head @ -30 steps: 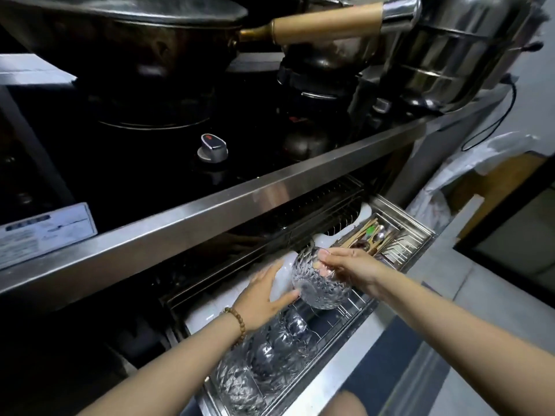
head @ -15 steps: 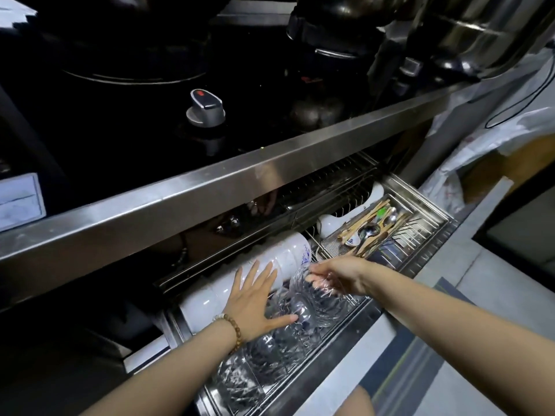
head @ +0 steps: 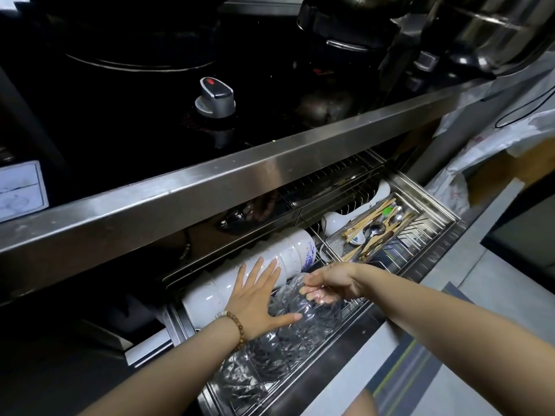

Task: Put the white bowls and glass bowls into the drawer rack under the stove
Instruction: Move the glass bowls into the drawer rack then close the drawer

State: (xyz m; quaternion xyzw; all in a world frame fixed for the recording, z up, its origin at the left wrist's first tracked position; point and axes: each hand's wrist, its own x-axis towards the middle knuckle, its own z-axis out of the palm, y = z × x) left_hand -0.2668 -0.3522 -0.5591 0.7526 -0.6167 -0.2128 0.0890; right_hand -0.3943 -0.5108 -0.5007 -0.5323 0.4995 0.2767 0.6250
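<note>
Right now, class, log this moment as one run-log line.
stage: racking glass bowl | left hand: flat on bowl rows | right hand: gripping glass bowl in drawer rack | white bowls: racked behind

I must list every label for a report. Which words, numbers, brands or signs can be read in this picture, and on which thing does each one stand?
No text can be read.
White sticker at the left of the stove: faint lines only, too blurred.
White bowls: blue marks, too small to tell if they are writing.
Spoon in the cutlery tray: blue marks, unreadable.
White bag at the right: red print, blurred.
Stove knob: a red mark, no letters.
</note>
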